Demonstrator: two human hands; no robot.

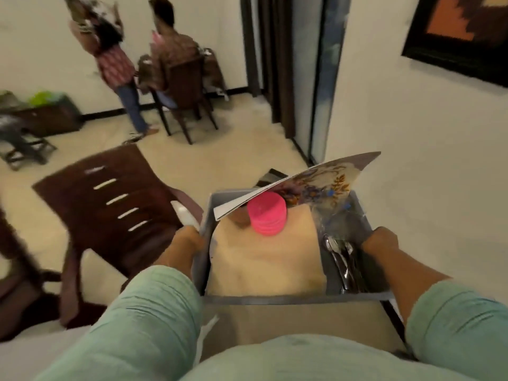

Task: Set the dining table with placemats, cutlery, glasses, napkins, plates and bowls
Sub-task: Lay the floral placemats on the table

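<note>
Our left hand (189, 239) curls its fingers over the left wall of the grey bin (299, 299), and our right hand (380, 240) grips the right wall. The cutlery (341, 259) lies just inside the right wall, long axis running away from us, nearest our right hand. The pink bowls (267, 215) and floral placemats (310, 185) sit toward the far end.
</note>
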